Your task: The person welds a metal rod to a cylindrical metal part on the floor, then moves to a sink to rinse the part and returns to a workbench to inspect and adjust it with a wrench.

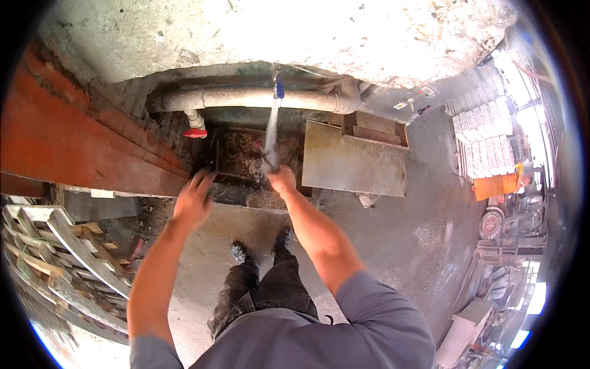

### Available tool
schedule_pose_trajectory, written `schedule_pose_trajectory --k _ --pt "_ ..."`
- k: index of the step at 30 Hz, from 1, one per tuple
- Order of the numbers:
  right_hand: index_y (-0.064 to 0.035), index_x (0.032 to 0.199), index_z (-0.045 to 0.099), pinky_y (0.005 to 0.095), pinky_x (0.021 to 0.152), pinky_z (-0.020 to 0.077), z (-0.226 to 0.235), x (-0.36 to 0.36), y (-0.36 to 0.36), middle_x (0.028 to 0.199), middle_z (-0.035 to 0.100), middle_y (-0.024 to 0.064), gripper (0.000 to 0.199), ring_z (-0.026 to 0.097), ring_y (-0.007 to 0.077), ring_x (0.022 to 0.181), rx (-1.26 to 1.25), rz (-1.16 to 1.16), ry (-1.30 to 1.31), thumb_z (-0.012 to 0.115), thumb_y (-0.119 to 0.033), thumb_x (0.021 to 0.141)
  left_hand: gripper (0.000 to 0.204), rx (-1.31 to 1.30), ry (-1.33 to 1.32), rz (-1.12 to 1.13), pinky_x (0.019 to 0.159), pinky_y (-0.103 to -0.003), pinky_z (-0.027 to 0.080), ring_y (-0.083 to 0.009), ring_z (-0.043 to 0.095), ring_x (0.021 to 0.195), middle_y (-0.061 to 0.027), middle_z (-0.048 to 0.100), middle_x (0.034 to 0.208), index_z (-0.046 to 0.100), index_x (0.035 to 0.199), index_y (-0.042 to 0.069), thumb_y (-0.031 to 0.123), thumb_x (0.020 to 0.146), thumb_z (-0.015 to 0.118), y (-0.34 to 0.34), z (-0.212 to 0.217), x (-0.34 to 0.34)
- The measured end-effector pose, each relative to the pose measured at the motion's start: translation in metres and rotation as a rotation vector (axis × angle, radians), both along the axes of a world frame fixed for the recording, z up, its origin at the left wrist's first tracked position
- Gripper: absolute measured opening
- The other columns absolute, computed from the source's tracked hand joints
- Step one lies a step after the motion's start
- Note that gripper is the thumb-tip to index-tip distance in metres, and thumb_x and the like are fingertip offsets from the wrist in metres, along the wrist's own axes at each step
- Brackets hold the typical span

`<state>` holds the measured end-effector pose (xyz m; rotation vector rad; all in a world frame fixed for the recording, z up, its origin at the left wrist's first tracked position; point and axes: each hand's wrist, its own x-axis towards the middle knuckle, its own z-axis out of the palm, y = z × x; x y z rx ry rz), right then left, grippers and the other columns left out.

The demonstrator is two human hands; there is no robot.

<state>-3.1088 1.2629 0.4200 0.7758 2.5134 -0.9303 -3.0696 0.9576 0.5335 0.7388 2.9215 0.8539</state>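
Water [271, 129] pours from a tap with a blue handle [279, 88] on the wall. My right hand [283, 180] is closed round a slim dark tool [268, 162], with its far end in the stream; its kind is hard to make out. Below the tap lies a dark, grimy basin [236, 154]. My left hand [195, 198] is stretched forward at the basin's left corner, fingers apart, slightly blurred and holding nothing that I can see.
A pale pipe [246, 98] crosses behind the basin, with a red-handled valve [195, 132] at its left. A flat grey board [353, 158] stands to the right. An orange-red metal beam [86, 129] and wooden pallets [61, 258] are at left. White stacks [485, 141] stand far right.
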Motion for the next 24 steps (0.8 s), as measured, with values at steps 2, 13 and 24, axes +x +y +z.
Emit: schedule_pose_trajectory --k 2,13,24 --pt "0.0014 0.113 0.064 0.0483 0.082 0.0539 -0.009 -0.003 0.005 0.109 0.068 0.0269 0.049 0.067 0.0429 0.099 0.011 -0.003 0.000 0.076 -0.034 0.081 0.054 -0.206 -0.384 0.231 0.098 -0.051 0.049 -0.0443 0.054 0.122 -0.0266 0.049 0.141 0.047 0.143 0.008 0.019 0.092 0.061 -0.086 -0.091 0.106" --pt "-0.0012 0.110 0.066 0.0495 0.086 0.0539 -0.025 0.005 0.014 0.108 0.070 0.0247 0.047 0.067 0.0416 0.103 0.131 0.099 0.063 0.073 -0.039 0.083 0.051 -0.512 -1.687 0.831 0.096 -0.047 0.051 -0.0371 0.065 0.112 -0.0227 0.068 0.117 0.068 0.116 0.001 0.044 0.089 0.061 -0.192 -0.083 0.627" --pt "-0.0048 0.114 0.061 0.0480 0.086 0.0556 -0.023 0.015 0.007 0.107 0.071 0.0199 0.048 0.068 0.0393 0.102 0.218 0.143 0.120 0.074 -0.039 0.083 0.047 0.222 -1.386 1.152 0.094 -0.047 0.051 -0.0374 0.065 0.110 -0.0227 0.068 0.115 0.068 0.112 0.001 0.041 0.089 0.062 -0.010 -0.097 0.499"
